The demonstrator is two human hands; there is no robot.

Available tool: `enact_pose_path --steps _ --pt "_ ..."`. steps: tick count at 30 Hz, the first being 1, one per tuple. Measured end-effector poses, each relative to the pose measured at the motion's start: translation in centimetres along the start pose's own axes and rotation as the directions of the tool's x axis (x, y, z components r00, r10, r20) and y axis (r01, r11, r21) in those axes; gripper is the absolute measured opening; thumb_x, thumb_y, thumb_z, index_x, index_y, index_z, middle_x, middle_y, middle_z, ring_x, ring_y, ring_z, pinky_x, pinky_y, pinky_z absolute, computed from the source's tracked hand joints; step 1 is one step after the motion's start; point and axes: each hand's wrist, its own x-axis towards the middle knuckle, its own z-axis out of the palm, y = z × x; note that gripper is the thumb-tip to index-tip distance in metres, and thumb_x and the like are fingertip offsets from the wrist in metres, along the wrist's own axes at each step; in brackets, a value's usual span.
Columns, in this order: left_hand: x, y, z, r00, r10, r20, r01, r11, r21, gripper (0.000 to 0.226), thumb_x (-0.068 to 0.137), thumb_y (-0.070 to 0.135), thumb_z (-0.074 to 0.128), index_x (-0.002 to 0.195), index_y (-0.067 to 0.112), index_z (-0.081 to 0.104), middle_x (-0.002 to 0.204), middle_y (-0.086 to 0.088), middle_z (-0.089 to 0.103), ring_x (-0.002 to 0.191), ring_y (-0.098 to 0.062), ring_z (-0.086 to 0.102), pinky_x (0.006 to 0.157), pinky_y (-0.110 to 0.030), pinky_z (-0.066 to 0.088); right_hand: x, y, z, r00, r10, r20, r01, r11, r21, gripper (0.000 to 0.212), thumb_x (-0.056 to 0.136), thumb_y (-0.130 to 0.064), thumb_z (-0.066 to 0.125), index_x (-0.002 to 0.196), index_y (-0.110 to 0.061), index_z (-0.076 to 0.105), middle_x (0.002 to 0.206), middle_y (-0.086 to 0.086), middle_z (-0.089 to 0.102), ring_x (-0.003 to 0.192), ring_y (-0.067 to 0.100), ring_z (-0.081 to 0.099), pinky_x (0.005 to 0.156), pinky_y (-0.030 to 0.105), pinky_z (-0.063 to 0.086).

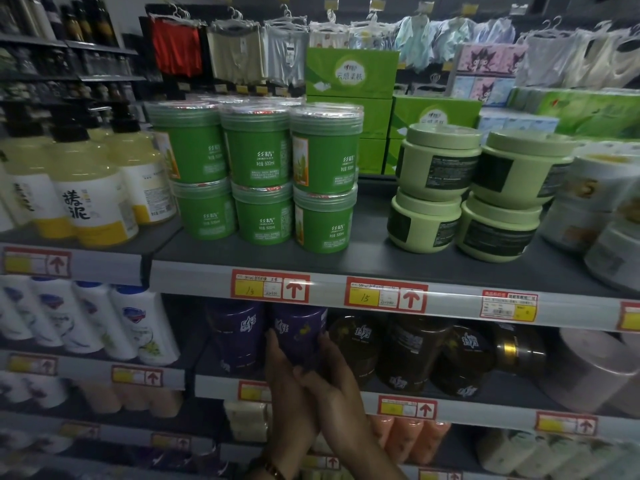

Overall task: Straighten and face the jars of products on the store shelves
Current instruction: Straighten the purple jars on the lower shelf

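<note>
Two hands on a dark purple cylindrical jar (299, 332), second shelf (485, 410) down.
The left hand (285, 375) and right hand (337, 386) each have their grip clamped on the upright jar's sides; a matching purple jar (235, 334) stands just left, a dark brown jar (353, 344) just right.

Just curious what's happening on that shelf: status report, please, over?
Left hand and right hand both grip purple jar. Dark jar close beside. Over.

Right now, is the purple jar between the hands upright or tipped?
Upright: purple jar stands vertical, left hand and right hand cupping it.
</note>
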Motion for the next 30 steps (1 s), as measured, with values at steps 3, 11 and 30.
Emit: enact_pose_path --steps 3,11,30 --pt "0.1 1.8 0.2 0.998 0.026 -0.058 -0.028 0.999 -0.033 0.043 0.103 0.045 0.048 0.144 0.058 0.045 0.146 0.014 0.058 0.134 -0.010 0.058 0.117 -0.053 0.041 0.0 0.2 -0.4 1.000 0.004 -0.003 -0.004 1.000 0.030 0.071 0.081 -0.018 0.071 0.150 -0.021 0.055 0.136 -0.003 0.073 0.129 0.015 0.067 0.116 0.046 0.050" --pt "-1.3 2.3 0.4 0.985 0.059 -0.164 -0.023 0.978 0.209 0.085 0.080 0.014 0.078 0.152 0.030 0.035 0.153 0.000 0.034 0.140 -0.028 0.045 0.112 -0.047 0.046 -0.1 1.1 -1.5 0.989 -0.012 -0.146 0.030 0.993 0.117 0.049 0.081 -0.010 0.072 0.129 -0.011 0.068 0.122 0.006 0.078 0.119 0.024 0.073 0.098 0.035 0.060" --pt "-11.2 4.6 11.3 0.981 0.015 0.193 -0.046 0.987 0.154 0.038 0.094 0.020 0.072 0.105 0.053 0.056 0.107 0.013 0.069 0.096 -0.004 0.068 0.082 -0.033 0.059 -4.9 -0.8 -13.9 0.827 -0.122 -0.548 0.162 0.986 0.025 0.011 0.090 0.001 0.072 0.100 -0.004 0.075 0.091 0.012 0.079 0.095 0.028 0.076 0.085 0.039 0.059"
